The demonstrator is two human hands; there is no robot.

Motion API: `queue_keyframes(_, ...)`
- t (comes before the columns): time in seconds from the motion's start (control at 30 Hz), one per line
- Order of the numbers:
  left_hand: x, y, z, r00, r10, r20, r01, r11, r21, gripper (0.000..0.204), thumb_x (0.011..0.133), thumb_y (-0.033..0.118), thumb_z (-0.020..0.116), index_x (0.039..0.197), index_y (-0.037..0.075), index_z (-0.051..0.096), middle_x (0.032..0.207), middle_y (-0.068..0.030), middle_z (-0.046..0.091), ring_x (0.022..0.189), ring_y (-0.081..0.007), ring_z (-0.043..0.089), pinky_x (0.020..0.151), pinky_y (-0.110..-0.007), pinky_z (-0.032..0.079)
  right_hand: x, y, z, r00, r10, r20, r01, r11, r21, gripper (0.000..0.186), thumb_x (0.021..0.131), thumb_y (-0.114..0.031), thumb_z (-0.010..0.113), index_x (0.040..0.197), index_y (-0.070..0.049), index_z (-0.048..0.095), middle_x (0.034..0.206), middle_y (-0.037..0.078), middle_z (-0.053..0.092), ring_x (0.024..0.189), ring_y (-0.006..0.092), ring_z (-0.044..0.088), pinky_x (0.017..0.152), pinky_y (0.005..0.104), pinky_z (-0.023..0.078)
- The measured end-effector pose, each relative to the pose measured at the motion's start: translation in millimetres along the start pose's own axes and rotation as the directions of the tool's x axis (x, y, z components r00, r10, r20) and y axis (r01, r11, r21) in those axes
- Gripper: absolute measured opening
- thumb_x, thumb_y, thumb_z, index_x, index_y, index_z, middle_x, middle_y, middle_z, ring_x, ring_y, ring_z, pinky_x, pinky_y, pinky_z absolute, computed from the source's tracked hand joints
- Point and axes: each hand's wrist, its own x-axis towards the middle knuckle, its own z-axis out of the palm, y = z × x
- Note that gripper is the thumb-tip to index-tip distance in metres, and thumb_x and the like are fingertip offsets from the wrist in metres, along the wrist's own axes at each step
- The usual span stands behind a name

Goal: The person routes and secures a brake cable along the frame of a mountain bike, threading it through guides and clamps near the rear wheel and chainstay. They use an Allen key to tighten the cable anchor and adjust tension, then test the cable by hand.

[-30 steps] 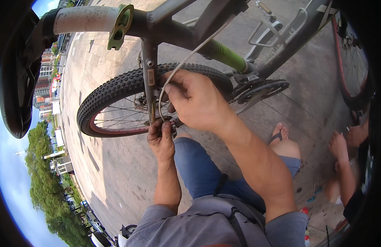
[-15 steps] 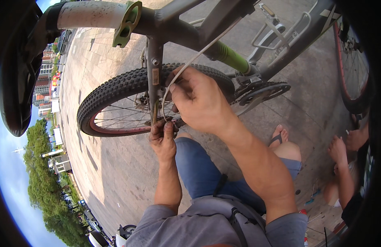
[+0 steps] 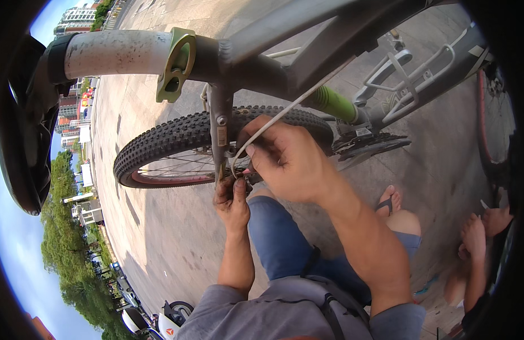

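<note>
"White cable (image 3: pixel 296 105): where is it?"

"Sloping down from the frame (image 3: pixel 220 107). The right hand (image 3: pixel 296 161) pinches it; whether the left hand (image 3: pixel 233 208), at its lower bend, grips it too, I can't tell."

"What could go wrong?"

"Pushed too hard, that bend might kink; a loose pinch might let it spring away."
</note>
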Motion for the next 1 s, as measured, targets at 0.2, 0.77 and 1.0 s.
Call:
queue_keyframes(0.2,-1,7,6,0.998,0.038,-0.048,-0.032,0.993,0.116,0.019,0.090,0.013,0.065,0.099,-0.003,0.061,0.082,-0.0042,0.062,0.071,-0.0092,0.055,0.065,-0.023,0.045,6,0,-8,0.991,-0.130,0.033,0.133,0.987,-0.093,0.012,0.082,-0.004,0.058,0.094,-0.001,0.059,0.072,0.015,0.062,0.066,0.0262,0.062,0.057,0.0329,0.049)
queue_keyframes(0.77,-2,11,9,0.992,-0.014,-0.122,0.049,0.956,0.291,0.022,0.092,0.014,0.063,0.104,-0.005,0.061,0.097,-0.0068,0.065,0.087,-0.0111,0.059,0.078,-0.025,0.047,21,11,-18,0.956,-0.243,0.162,0.258,0.963,-0.075,0.012,0.082,-0.006,0.058,0.093,-0.001,0.058,0.077,0.019,0.062,0.071,0.0355,0.062,0.063,0.0404,0.049)
queue_keyframes(1.0,-5,16,13,0.992,0.017,-0.122,0.010,0.976,0.219,0.022,0.092,0.016,0.062,0.100,-0.005,0.061,0.091,-0.0069,0.065,0.083,-0.0108,0.058,0.074,-0.024,0.047,22,7,-17,0.956,-0.262,0.129,0.274,0.958,-0.084,0.013,0.081,-0.010,0.057,0.092,-0.002,0.059,0.078,0.021,0.063,0.075,0.0392,0.062,0.067,0.0439,0.050)
